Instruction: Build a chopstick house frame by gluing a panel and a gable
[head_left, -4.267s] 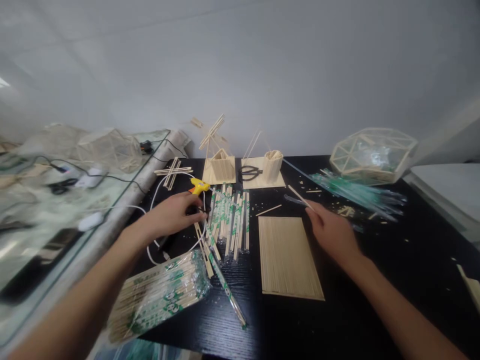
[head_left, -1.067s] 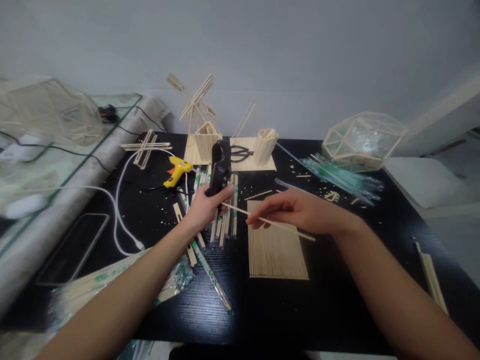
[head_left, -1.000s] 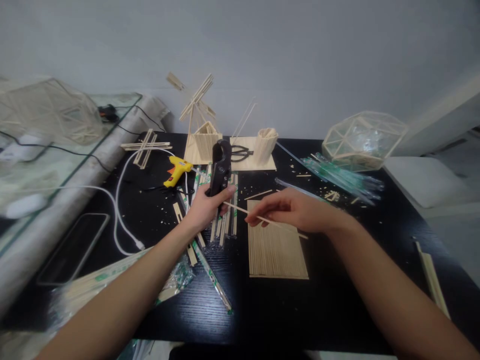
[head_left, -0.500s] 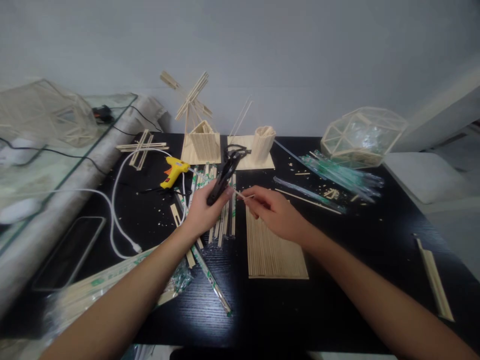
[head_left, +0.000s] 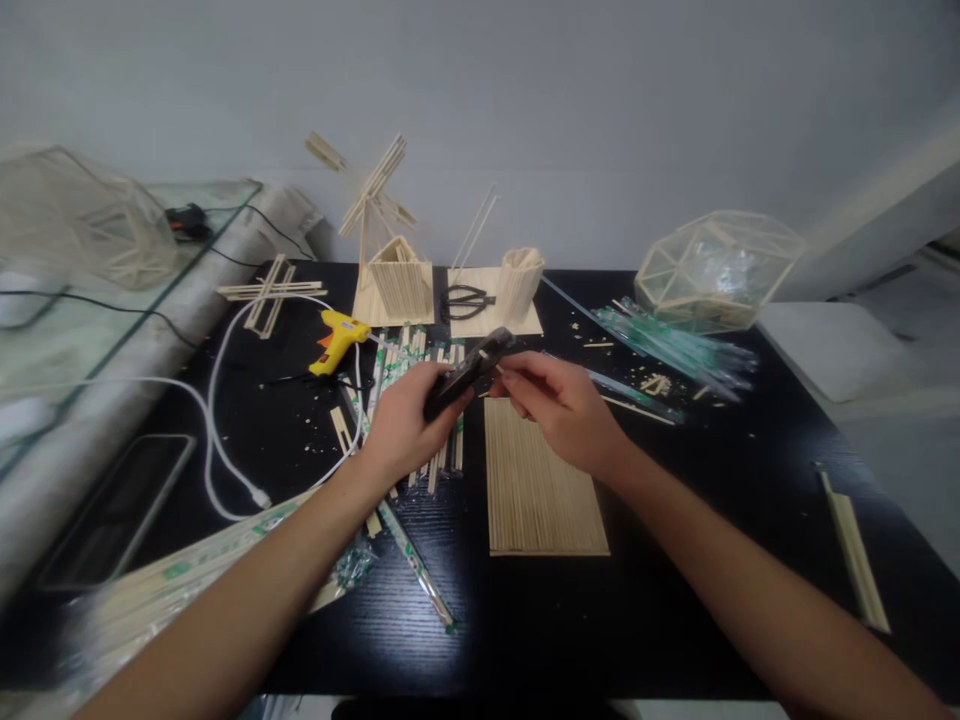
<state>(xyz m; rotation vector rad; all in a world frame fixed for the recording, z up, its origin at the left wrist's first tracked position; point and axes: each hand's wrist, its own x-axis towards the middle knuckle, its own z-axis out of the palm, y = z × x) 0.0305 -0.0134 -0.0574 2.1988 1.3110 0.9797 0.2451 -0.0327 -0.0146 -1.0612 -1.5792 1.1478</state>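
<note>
My left hand [head_left: 405, 425] is closed round a black cutter [head_left: 469, 370], its head tilted to the right over the black table [head_left: 675, 560]. My right hand [head_left: 559, 405] is pinched at the cutter's jaws on a short piece of thin wooden stick, mostly hidden by the fingers. Both hands hover above a flat mat of glued sticks [head_left: 536, 485] and a row of wrapped chopsticks [head_left: 409, 375].
A yellow glue gun [head_left: 336, 338] with white cable lies left. Behind stand a stick windmill house [head_left: 390, 275], scissors [head_left: 466, 298] and a stick cup [head_left: 520, 280] on a board. A geodesic stick frame [head_left: 712, 270] and empty wrappers [head_left: 675, 345] lie right. A chopstick pack [head_left: 187, 590] lies near left.
My left hand picked up the black cutter and has tilted it from upright to the right. The long stick in my right hand is gone; only a short piece stays at the jaws.
</note>
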